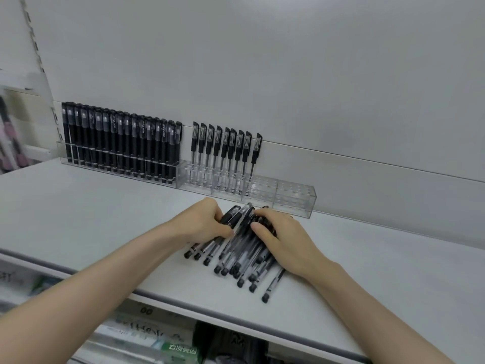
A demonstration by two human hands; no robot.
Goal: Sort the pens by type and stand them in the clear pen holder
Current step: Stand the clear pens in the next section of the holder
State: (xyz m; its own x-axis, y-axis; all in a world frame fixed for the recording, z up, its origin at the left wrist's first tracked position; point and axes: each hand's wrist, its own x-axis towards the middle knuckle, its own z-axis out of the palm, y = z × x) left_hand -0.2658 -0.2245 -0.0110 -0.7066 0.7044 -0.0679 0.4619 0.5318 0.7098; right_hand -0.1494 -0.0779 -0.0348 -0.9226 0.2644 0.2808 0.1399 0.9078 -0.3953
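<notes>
- White shelf (pixel 91 206) against a plain pale back wall (pixel 262 61); blurred packaged goods (pixel 157 337) sit on the level below the shelf's front edge.
- A clear pen holder (pixel 294 203) runs along the foot of the wall, a long transparent block with rows of holes in its top.
- Its left part is packed with matte black pens (pixel 118 143) that have dark barrels and grey labels near the top.
- The middle part holds a single row of clear-barrelled pens (pixel 223 151) with black caps and clips.
- Both rows stand upright with their caps up.
- A pile of loose pens (pixel 236 256) lies on the shelf just in front of the holder. They are see-through barrels with black caps and black end plugs, heaped over one another.
- The left hand (pixel 207 222) has its fingers curled, and with the thumb it grips a capped pen (pixel 231 216) at the left edge of the pile.
- The right hand (pixel 275 232) is cupped over the far end of the pile, fingers curled down across the caps and thumb pressed against the barrels, clasping several at once.
- The heaped pens lie flat, long axes running from the near left to the far right. Their caps point toward the holder and their end plugs toward the person, fanning out slightly at the near end.
</notes>
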